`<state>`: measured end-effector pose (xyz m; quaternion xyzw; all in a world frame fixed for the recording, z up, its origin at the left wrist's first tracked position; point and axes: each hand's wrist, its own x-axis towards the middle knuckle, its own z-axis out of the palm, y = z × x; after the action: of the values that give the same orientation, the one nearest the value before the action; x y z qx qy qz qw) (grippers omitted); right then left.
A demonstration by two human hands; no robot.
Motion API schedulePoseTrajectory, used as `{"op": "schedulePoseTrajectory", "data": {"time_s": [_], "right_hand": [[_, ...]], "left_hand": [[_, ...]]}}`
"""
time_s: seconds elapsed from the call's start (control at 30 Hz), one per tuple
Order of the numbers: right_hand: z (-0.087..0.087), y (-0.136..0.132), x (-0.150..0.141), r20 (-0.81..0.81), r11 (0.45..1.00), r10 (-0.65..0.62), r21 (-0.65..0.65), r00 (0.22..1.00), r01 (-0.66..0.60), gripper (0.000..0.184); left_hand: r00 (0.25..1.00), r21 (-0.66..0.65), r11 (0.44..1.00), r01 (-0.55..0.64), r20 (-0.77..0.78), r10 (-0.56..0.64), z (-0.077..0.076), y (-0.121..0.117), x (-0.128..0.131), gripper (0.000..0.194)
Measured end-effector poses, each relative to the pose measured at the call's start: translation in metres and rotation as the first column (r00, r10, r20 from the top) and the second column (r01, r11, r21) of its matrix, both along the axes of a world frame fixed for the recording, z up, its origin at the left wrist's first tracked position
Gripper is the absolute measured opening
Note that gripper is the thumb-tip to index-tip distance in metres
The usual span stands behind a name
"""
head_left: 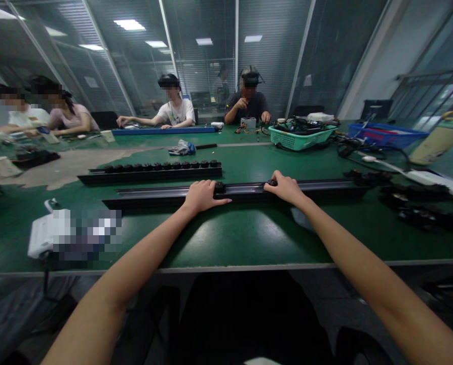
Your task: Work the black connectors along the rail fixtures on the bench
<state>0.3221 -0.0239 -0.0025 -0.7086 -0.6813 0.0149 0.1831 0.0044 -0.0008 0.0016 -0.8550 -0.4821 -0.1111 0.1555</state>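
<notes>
A long black rail (pixel 245 190) lies across the green table (pixel 230 238) in front of me. My left hand (pixel 202 195) rests on the rail, fingers curled around a small black knob-like part (pixel 219 187) seated in it. My right hand (pixel 283 186) is closed on another small black part (pixel 273 182) on the rail a little to the right. A second black rail (pixel 150 172), carrying a row of several black round parts, lies just behind.
Loose black parts (pixel 420 203) lie at the right. A teal basket of cables (pixel 300 137) and a blue bin (pixel 386 134) stand at the back right. A white device (pixel 44 233) sits at the left. Other people work along the far and left sides.
</notes>
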Motion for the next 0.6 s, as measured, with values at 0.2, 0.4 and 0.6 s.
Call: {"op": "schedulePoseTrajectory", "data": {"time_s": [0.2,0.4,0.6], "right_hand": [[0.008,0.004,0.015,-0.069,0.981,0.174,-0.079,0.982,-0.179,0.028],[-0.004,-0.007,0.027,-0.149,0.973,0.226,0.089,0.963,-0.214,0.037],[-0.013,-0.011,0.016,-0.074,0.988,0.089,0.136,0.993,-0.078,0.039]], "left_hand": [[1.0,0.002,1.0,-0.004,-0.005,0.004,0.004,-0.004,-0.001,0.096],[1.0,-0.022,1.0,-0.001,0.009,0.001,0.005,-0.005,-0.001,0.095],[1.0,-0.02,1.0,-0.009,0.01,0.009,0.005,-0.005,-0.001,0.094]]}}
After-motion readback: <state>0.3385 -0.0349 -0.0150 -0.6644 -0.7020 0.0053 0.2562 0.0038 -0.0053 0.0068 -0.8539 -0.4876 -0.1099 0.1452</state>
